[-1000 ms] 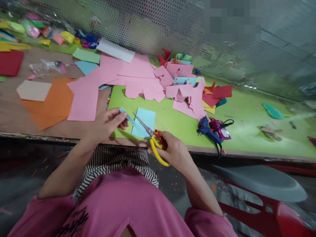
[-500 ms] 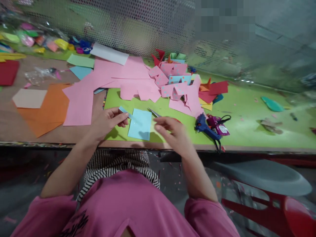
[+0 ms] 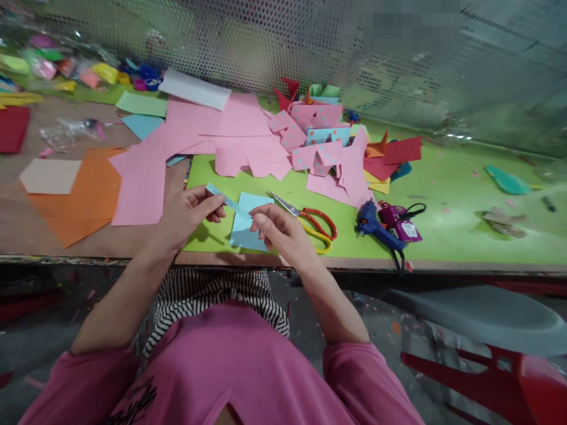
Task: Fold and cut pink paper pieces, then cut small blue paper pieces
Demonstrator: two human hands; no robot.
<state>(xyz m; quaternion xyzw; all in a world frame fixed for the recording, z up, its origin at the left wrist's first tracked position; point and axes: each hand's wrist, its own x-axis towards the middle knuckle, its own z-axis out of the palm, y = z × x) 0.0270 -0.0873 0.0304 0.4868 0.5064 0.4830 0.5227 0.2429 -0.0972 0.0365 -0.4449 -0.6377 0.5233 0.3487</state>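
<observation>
My left hand [image 3: 190, 213] pinches one end of a narrow light-blue paper strip [image 3: 228, 202], held above the table. The strip slants down to the right, and my right hand [image 3: 280, 229] has its thumb and forefinger closed at that far end. Under the strip lies a light-blue sheet of paper [image 3: 239, 236], partly covered by my right hand. Scissors [image 3: 305, 213] with one red and one yellow handle rest on the green surface just beyond and right of my right hand, blades pointing up and left.
A blue glue gun [image 3: 376, 227] and a purple packet [image 3: 405, 227] lie to the right. Pink paper pieces [image 3: 230, 121] spread behind my hands, with folded dotted pieces [image 3: 316, 156] beside them. Orange paper [image 3: 93, 203] is at left. A perforated metal panel [image 3: 248, 47] stands behind.
My right hand has moved left from beside the scissors to the strip's free end and closed there. The scissors' handles have come into view. My left hand keeps hold of the strip.
</observation>
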